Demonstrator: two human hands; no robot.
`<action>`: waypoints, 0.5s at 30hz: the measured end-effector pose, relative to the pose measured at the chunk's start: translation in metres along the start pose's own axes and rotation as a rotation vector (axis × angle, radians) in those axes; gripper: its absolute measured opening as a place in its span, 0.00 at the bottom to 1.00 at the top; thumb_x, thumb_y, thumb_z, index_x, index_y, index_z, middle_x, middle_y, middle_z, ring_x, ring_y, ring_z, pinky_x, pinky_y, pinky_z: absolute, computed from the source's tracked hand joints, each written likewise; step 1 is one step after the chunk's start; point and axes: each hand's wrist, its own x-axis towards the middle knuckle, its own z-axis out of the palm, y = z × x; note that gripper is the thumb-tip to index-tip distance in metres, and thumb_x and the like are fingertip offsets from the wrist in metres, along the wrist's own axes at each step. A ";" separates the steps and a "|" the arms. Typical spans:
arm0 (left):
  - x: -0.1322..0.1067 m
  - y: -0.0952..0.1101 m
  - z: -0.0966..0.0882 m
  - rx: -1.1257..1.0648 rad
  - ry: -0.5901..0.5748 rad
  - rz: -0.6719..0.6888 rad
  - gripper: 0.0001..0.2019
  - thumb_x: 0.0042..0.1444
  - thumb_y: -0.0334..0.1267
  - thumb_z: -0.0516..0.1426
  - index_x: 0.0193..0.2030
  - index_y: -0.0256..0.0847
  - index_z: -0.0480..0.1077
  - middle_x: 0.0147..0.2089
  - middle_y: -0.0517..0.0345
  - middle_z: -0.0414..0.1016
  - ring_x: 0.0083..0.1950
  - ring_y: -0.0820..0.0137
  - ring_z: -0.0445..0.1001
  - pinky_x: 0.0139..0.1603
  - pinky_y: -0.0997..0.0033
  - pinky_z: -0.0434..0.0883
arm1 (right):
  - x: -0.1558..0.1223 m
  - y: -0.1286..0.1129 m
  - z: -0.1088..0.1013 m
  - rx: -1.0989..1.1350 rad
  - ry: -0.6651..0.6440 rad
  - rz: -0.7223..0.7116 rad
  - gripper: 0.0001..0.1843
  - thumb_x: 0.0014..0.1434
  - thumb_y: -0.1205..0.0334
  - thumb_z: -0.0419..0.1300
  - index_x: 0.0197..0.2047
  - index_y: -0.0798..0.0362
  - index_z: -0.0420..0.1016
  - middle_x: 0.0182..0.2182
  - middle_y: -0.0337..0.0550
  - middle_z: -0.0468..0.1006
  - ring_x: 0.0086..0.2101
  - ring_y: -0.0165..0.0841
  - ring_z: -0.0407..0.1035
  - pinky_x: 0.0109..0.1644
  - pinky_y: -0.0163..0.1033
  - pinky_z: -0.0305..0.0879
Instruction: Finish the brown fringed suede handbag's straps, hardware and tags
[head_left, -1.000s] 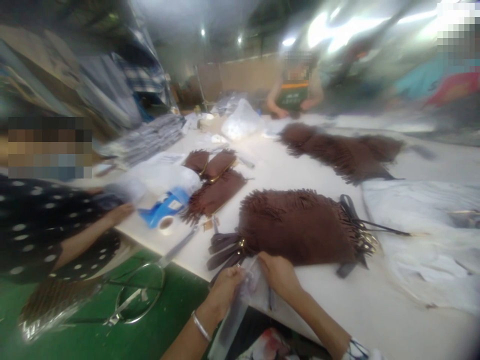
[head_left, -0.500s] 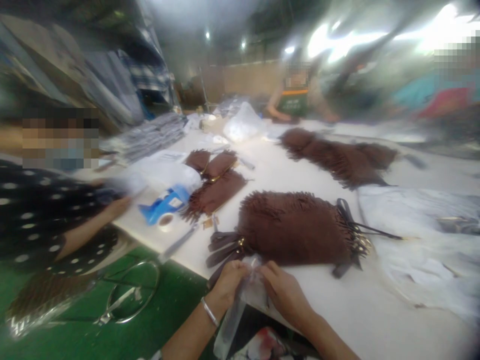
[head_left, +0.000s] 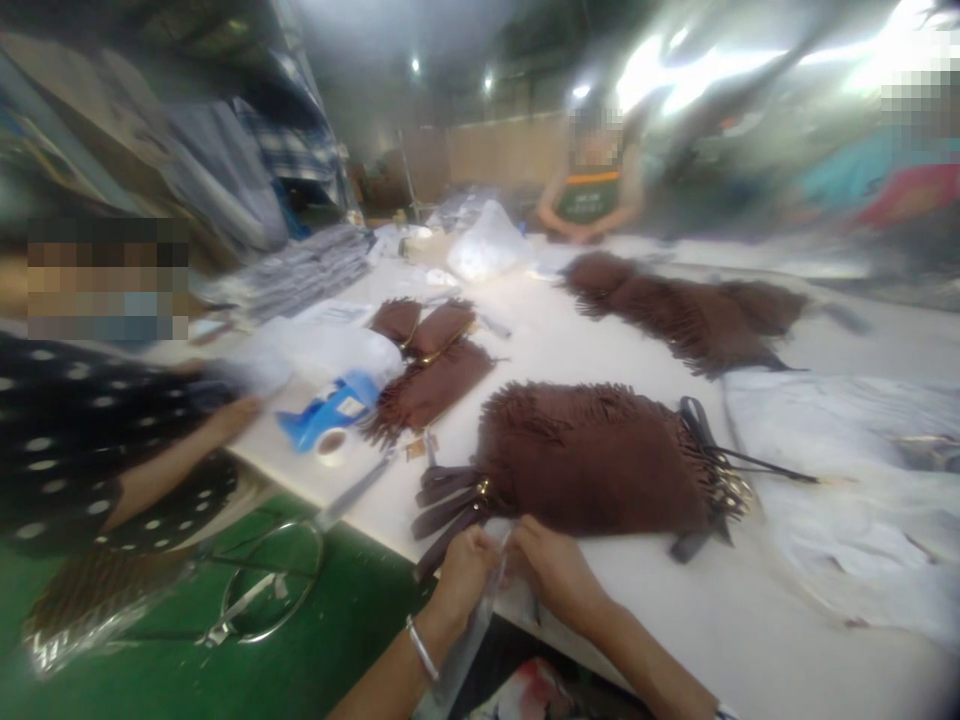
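At the table's near edge, my left hand point(head_left: 466, 570) pinches a clear plastic bag point(head_left: 476, 615) that hangs down over the edge. My right hand point(head_left: 553, 568) grips the bag's upper end close beside it, the fingers closed. Just beyond my hands lies a stack of dark brown fringed bags point(head_left: 600, 470). Dark straps point(head_left: 446, 500) with gold fittings stick out on its left, and more straps and metal clasps point(head_left: 731, 490) on its right. A silvery bracelet circles my left wrist.
A blue tape dispenser point(head_left: 330, 410) and a tape roll point(head_left: 330, 445) sit left, near smaller brown fringed pieces point(head_left: 435, 380). More brown fringed bags point(head_left: 690, 310) lie back right, white plastic sheets point(head_left: 840, 500) right. Co-workers are at left, far side and right. A metal stool point(head_left: 270, 590) stands left.
My hands have drawn closer together on the plastic bag, which now looks narrower. Across the table, the co-worker's hands have come together.
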 end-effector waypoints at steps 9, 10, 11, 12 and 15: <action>0.000 -0.006 -0.004 0.168 -0.042 0.152 0.04 0.51 0.38 0.56 0.29 0.41 0.66 0.24 0.59 0.73 0.26 0.68 0.72 0.29 0.72 0.64 | 0.010 -0.008 -0.014 -0.007 -0.057 0.115 0.08 0.58 0.66 0.53 0.35 0.53 0.75 0.34 0.42 0.77 0.36 0.34 0.72 0.39 0.34 0.61; 0.000 -0.006 -0.006 0.172 -0.051 0.160 0.06 0.50 0.40 0.58 0.29 0.41 0.67 0.25 0.59 0.74 0.27 0.67 0.72 0.30 0.71 0.65 | 0.012 -0.008 -0.016 -0.019 -0.068 0.124 0.09 0.57 0.67 0.53 0.35 0.53 0.75 0.35 0.44 0.78 0.37 0.34 0.73 0.39 0.34 0.62; 0.000 -0.006 -0.007 0.175 -0.056 0.164 0.08 0.49 0.42 0.59 0.29 0.40 0.68 0.25 0.58 0.74 0.28 0.67 0.72 0.31 0.71 0.65 | 0.013 -0.010 -0.018 -0.034 -0.076 0.134 0.09 0.57 0.66 0.53 0.35 0.54 0.76 0.35 0.46 0.79 0.37 0.36 0.73 0.39 0.34 0.63; -0.002 -0.006 -0.007 0.181 -0.070 0.160 0.10 0.47 0.44 0.61 0.28 0.40 0.68 0.25 0.58 0.74 0.28 0.66 0.72 0.31 0.70 0.66 | 0.013 -0.012 -0.020 -0.051 -0.082 0.146 0.10 0.56 0.66 0.54 0.36 0.55 0.77 0.36 0.48 0.79 0.37 0.36 0.74 0.39 0.35 0.63; -0.009 -0.001 -0.003 0.236 -0.116 0.114 0.16 0.40 0.50 0.67 0.25 0.41 0.70 0.24 0.59 0.75 0.31 0.61 0.74 0.34 0.66 0.68 | 0.008 -0.021 -0.025 -0.100 -0.085 0.195 0.10 0.53 0.59 0.58 0.34 0.54 0.78 0.34 0.46 0.81 0.35 0.37 0.75 0.34 0.34 0.64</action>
